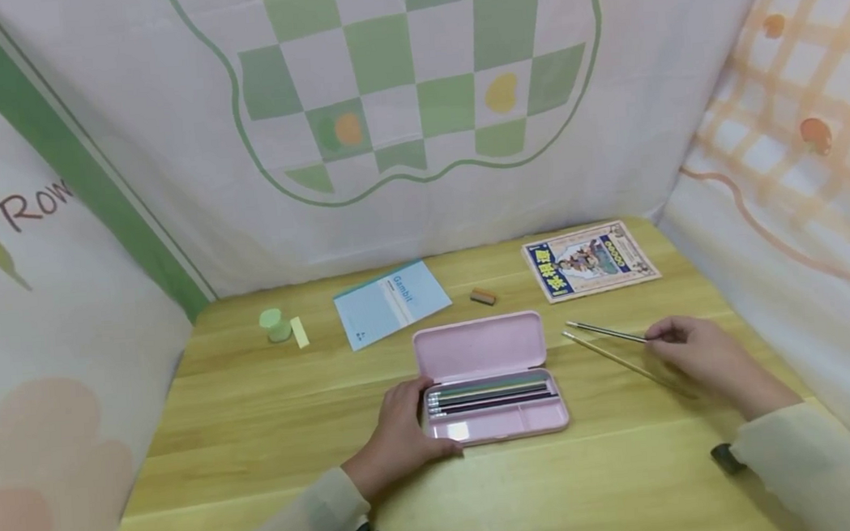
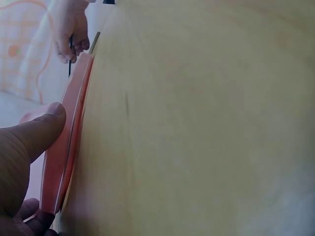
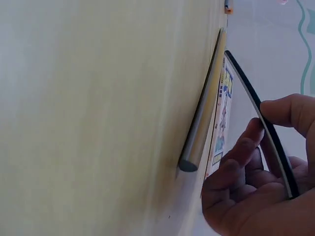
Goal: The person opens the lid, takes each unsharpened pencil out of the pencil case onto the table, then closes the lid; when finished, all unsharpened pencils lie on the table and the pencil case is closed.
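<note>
A pink pencil case (image 1: 479,347) lies with its lid folded back, several pencils (image 1: 491,395) side by side in its rear compartment. My left hand (image 1: 402,431) holds the case's left end, thumb along the front wall; the left wrist view shows that thumb (image 2: 42,129) against the pink side. To the right of the case, my right hand (image 1: 701,358) pinches a dark pencil (image 1: 608,332) with a pale stripe, thumb on top in the right wrist view. A gold-coloured pencil (image 1: 616,357) rests on the table just below it, apart from the fingers.
Behind the case lie a blue notebook (image 1: 392,302), a small brown eraser (image 1: 482,296) and an illustrated booklet (image 1: 589,261). A light green round object (image 1: 275,325) and a pale yellow strip (image 1: 299,332) are at the left. Fabric walls (image 1: 458,207) border the wooden table (image 1: 260,430).
</note>
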### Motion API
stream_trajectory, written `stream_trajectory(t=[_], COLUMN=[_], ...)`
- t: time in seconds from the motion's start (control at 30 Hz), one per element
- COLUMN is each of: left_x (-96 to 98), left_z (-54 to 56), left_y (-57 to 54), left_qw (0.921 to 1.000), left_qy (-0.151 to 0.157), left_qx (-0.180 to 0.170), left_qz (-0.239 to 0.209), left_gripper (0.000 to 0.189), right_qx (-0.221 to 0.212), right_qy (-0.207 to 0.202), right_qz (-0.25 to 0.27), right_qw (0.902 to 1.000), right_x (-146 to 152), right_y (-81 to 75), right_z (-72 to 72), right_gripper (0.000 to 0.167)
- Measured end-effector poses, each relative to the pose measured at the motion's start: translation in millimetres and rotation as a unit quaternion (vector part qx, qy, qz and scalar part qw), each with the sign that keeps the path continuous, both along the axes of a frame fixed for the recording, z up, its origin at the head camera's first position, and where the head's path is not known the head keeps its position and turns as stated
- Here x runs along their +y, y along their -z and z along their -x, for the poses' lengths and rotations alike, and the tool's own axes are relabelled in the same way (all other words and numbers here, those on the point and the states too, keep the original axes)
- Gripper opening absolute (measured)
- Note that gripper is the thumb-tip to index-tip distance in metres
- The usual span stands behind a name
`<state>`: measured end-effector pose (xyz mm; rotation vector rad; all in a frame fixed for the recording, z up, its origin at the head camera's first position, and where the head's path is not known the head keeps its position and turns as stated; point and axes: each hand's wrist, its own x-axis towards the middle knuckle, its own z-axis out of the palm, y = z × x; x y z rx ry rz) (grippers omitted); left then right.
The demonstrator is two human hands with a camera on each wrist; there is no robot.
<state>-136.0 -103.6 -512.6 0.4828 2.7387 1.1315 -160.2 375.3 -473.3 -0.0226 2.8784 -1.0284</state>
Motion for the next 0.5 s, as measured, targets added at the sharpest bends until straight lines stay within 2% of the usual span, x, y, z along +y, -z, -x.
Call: stream_trajectory(t=[0.2,0.5], left_x=[-1.5,-0.7], left_z=[-0.2,-0.7], left_y=[-2.6,0.3], left_qw=[1.0000,1.0000], left_qy=[-0.002,-0.002], left_qx=[-0.005,-0.002], left_qz=[-0.004,-0.007], left_gripper=[0.122,0.122], right_qx=[-0.022,-0.028], right_qy=[-0.027,-0.036], right_qz=[-0.048,-0.065], right_qw=[0.9982,0.9968], right_x=[0.2,-5.6], right_y=[0.3,-2.3], right_z=[3.9,3.8], right_gripper=[0.029,0.021])
